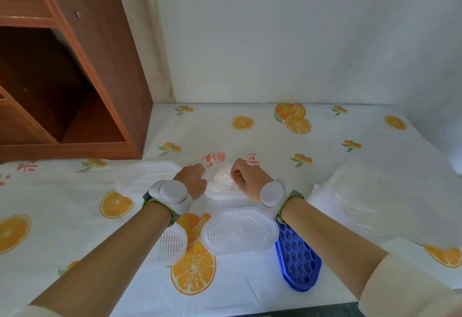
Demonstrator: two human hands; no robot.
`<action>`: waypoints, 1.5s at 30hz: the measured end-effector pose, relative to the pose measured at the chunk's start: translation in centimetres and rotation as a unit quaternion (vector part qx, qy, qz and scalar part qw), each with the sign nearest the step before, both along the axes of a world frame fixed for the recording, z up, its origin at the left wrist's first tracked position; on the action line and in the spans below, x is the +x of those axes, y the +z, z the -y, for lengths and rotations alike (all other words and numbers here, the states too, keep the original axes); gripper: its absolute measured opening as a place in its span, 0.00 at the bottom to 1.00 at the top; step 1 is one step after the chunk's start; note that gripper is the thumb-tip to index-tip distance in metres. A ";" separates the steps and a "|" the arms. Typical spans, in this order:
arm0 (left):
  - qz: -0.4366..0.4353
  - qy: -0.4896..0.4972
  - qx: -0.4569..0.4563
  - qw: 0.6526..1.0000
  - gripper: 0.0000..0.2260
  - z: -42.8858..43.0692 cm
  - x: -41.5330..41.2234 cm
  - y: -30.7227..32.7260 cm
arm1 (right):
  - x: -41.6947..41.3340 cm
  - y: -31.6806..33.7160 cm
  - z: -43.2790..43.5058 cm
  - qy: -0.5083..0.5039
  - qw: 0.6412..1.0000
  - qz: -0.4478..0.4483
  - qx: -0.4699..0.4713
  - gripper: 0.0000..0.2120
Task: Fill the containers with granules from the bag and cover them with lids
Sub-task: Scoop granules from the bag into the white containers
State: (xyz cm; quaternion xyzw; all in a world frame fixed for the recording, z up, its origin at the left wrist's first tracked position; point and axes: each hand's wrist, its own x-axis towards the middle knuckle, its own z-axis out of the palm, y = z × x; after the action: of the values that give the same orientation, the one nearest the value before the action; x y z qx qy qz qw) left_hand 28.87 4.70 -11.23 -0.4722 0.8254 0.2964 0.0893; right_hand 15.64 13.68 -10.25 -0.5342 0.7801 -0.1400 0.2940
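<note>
Holding the bag (226, 168) of white granules (221, 182) between both hands, low over the far container (226, 201) at the middle of the table.

Grip: left hand (192, 181) is on the bag's left edge, right hand (246, 179) on its right edge. Fingers of both are curled in and appear to pinch the thin plastic. The fingertips are mostly hidden behind the knuckles, so I cannot tell the exact grip points or which way the bag's mouth faces.

Other items: near container (240, 233), just in front, has a slotted insert and only a trace of granules; I judge it not yet filled. A blue honeycomb piece (297, 259) lies at its right end, under my right forearm. I cannot pick out any lids with certainty.

Risks from here:
- The bag is limp and clear. If one pinch slips, the mouth folds and the granules land on the tablecloth (275, 146) instead of in the far container.
- Tilting too fast would drop the load at once, and grains could scatter over the rim.
- Both forearms pass above the near container. A lowered wrist could knock it or drag the blue honeycomb piece.
</note>
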 end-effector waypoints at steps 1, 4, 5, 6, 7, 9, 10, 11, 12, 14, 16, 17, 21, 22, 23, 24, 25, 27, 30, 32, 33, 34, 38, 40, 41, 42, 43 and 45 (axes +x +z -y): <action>-0.003 0.002 0.000 1.000 0.18 0.1 0.1 0.0 | 0.0 0.2 -0.2 0.027 0.999 -0.025 0.000 0.10; -0.006 0.002 0.002 1.000 0.17 0.0 0.1 0.0 | -0.5 0.7 -1.1 0.076 0.994 -0.084 0.000 0.10; -0.006 0.001 0.002 1.000 0.17 0.0 0.1 0.0 | -0.9 0.8 -1.3 0.080 0.992 -0.100 -0.003 0.10; -0.005 0.001 0.002 1.000 0.17 0.0 0.1 0.0 | -1.2 1.0 -1.6 0.083 0.990 -0.115 -0.007 0.10; -0.006 0.002 0.001 1.000 0.17 0.0 0.1 0.1 | -1.6 1.2 -1.9 0.085 0.988 -0.129 -0.011 0.11; -0.007 0.004 0.002 1.000 0.17 0.0 0.1 0.1 | -2.2 1.6 -2.5 0.092 0.984 -0.154 -0.019 0.11; -0.008 0.005 0.002 1.000 0.17 -0.1 0.1 0.2 | -2.5 1.9 -2.8 0.093 0.982 -0.163 -0.024 0.11; -0.008 0.007 0.002 1.000 0.17 -0.1 0.1 0.2 | -2.7 2.1 -3.1 0.094 0.981 -0.168 -0.030 0.11; -0.009 0.009 0.002 1.000 0.17 -0.1 0.1 0.3 | -2.9 2.3 -3.4 0.093 0.980 -0.172 -0.036 0.11; -0.009 0.013 0.006 1.000 0.17 -0.2 0.1 0.5 | -3.2 2.4 -3.8 0.088 0.979 -0.178 -0.046 0.11; -0.007 0.019 0.008 1.000 0.17 -0.2 0.3 0.5 | -3.2 2.6 -3.9 0.088 0.978 -0.183 -0.047 0.12; -0.006 0.022 0.007 1.000 0.17 -0.3 0.3 0.6 | -3.2 2.6 -4.0 0.091 0.978 -0.185 -0.043 0.12; -0.009 0.029 0.001 1.000 0.17 -0.3 0.5 1.2 | -3.2 2.9 -4.2 0.065 0.987 -0.133 -0.056 0.11; -0.010 0.031 0.000 0.999 0.17 -0.3 0.5 1.5 | -3.3 3.2 -4.2 0.048 0.991 -0.106 -0.069 0.10; -0.013 0.032 -0.003 0.999 0.17 -0.4 0.5 1.8 | -3.4 3.5 -4.2 0.030 0.993 -0.080 -0.082 0.10; -0.018 0.034 -0.007 0.999 0.17 -0.4 0.4 2.1 | -3.6 4.1 -4.2 0.013 0.993 -0.059 -0.097 0.09; -0.023 0.036 -0.006 0.999 0.16 -0.3 0.3 2.3 | -3.6 4.6 -4.1 -0.002 0.993 -0.039 -0.109 0.09; -0.034 0.038 -0.012 0.999 0.16 -0.6 -0.4 3.3 | -4.1 6.1 -4.1 -0.028 0.989 0.005 -0.145 0.09; -0.053 0.029 -0.021 0.998 0.15 -0.9 -1.9 4.9 | -5.0 9.0 -4.3 -0.067 0.974 0.061 -0.207 0.05; -0.071 0.014 -0.025 0.997 0.16 -1.6 -3.5 6.4 | -6.2 11.2 -5.2 -0.103 0.960 0.073 -0.250 0.04; -0.081 0.010 -0.021 0.996 0.16 -1.8 -3.9 6.7 | -6.6 11.8 -5.5 -0.113 0.956 0.075 -0.259 0.05; -0.090 -0.001 -0.018 0.996 0.17 -2.2 -4.8 7.5 | -7.3 12.8 -6.1 -0.119 0.954 0.069 -0.267 0.05; -0.134 -0.046 -0.007 0.990 0.16 -4.4 -8.1 10.0 | -10.1 15.5 -9.1 -0.155 0.943 0.048 -0.290 0.08; -0.160 -0.072 -0.006 0.984 0.15 -5.8 -9.8 11.1 | -11.5 16.2 -10.7 -0.174 0.940 0.028 -0.293 0.11; -0.172 -0.088 -0.005 0.981 0.15 -6.6 -10.9 11.7 | -12.2 16.5 -11.8 -0.189 0.937 0.016 -0.294 0.12; -0.184 -0.102 -0.003 0.978 0.15 -7.4 -11.9 12.1 | -12.8 16.6 -12.8 -0.201 0.934 0.004 -0.294 0.11; -0.192 -0.114 0.001 0.975 0.14 -8.1 -12.7 12.4 | -13.3 16.6 -13.6 -0.212 0.934 -0.005 -0.289 0.09; -0.211 -0.136 0.017 0.968 0.12 -9.3 -13.9 13.0 | -13.9 16.5 -14.9 -0.230 0.934 -0.021 -0.274 0.05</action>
State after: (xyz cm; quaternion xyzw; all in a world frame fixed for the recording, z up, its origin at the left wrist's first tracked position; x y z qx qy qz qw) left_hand 14.96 14.03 1.79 -0.2810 0.8767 0.3884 -0.0393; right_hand 1.71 28.57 6.27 -0.4026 0.8191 -0.4009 0.0795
